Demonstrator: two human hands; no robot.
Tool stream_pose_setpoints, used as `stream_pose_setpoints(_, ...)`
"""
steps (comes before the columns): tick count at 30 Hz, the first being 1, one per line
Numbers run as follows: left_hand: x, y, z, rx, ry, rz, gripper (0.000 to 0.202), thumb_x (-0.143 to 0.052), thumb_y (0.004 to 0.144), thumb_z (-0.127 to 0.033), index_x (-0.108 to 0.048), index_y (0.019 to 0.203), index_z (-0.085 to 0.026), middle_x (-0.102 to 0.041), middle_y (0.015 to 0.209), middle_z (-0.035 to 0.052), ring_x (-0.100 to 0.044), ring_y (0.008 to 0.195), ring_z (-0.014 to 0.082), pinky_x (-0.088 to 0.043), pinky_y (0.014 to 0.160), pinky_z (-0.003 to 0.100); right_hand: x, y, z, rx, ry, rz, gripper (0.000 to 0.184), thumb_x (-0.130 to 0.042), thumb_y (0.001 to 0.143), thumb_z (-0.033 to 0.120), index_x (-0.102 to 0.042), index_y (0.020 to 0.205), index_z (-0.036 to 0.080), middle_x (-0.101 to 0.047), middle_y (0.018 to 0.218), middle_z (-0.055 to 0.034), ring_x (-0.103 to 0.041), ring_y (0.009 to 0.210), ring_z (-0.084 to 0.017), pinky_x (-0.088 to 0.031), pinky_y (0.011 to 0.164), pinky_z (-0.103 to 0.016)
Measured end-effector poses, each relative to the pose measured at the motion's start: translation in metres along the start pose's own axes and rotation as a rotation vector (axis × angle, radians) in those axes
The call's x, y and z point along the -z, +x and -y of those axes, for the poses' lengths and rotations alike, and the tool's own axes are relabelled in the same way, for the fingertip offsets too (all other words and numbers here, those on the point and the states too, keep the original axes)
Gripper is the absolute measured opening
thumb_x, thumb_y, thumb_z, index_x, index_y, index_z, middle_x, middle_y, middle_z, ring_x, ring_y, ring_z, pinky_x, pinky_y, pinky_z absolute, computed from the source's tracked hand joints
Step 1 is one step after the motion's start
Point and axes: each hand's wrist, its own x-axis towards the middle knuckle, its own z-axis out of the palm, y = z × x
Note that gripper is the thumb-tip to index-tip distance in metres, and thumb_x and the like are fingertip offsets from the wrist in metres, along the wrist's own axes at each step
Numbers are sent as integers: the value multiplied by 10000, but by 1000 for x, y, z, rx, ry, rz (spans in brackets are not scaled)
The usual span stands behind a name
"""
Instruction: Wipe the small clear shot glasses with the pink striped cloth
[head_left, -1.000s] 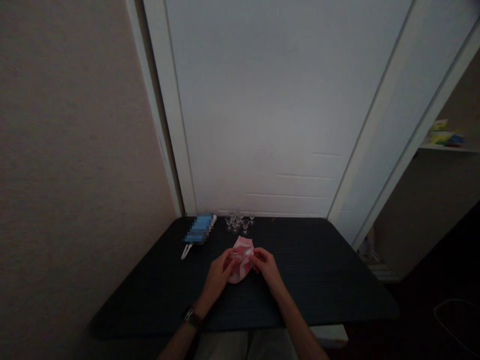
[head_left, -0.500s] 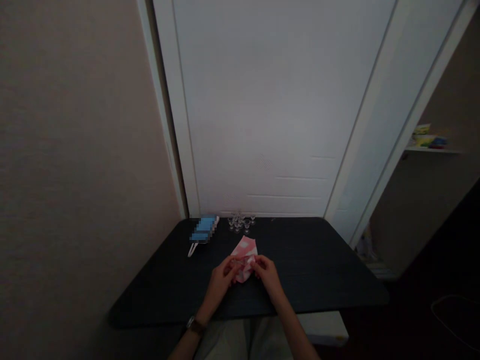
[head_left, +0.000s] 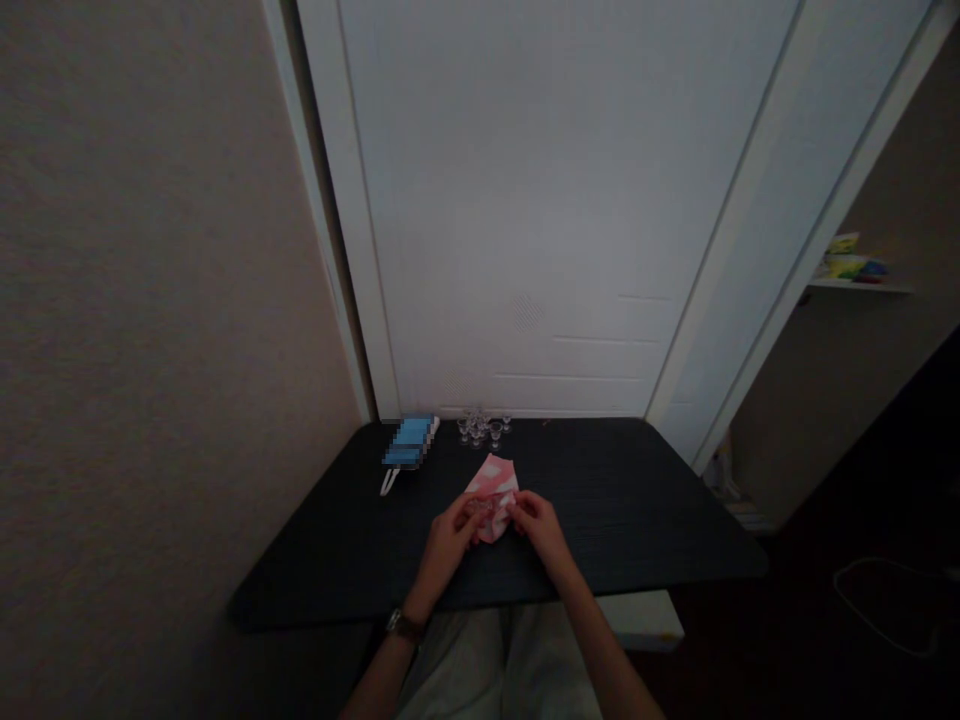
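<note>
A pink-and-white cloth (head_left: pixel 493 473) lies bunched on the dark table, one corner pointing away from me. My left hand (head_left: pixel 446 545) is closed around a small clear glass (head_left: pixel 482 506) at the cloth's left side; fingers and cloth folds hide part of its shape. From the other side, my right hand (head_left: pixel 543 528) pinches the cloth between thumb and fingers. Beyond the cloth, several small clear stemmed glasses (head_left: pixel 476 432) stand grouped near the table's back edge, apart from both hands.
The dark table (head_left: pixel 622 510) backs onto a white panelled door (head_left: pixel 517 200). At its back left lies a blurred blue-and-white object (head_left: pixel 410 440) with a white strap. A white box (head_left: pixel 643 612) sits below the front edge. A wall (head_left: pixel 150 300) rises on the left.
My view has tipped slightly downward, so the table appears higher. Both hands keep their hold at the cloth, with only slight finger movement.
</note>
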Motion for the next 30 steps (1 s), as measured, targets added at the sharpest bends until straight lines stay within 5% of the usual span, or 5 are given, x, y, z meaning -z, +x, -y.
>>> stream_pose_setpoints(30,3,-10,-1,-60,-147,100,379,-614,733,-368,-609,1035,-139,-653,758,32,-557,597,122,-414,529,223,1,-19,1,86,-76,-21,206,-632,685,349,-619,756,156,-567,618,24,-456,488,-84,-368,471,-203)
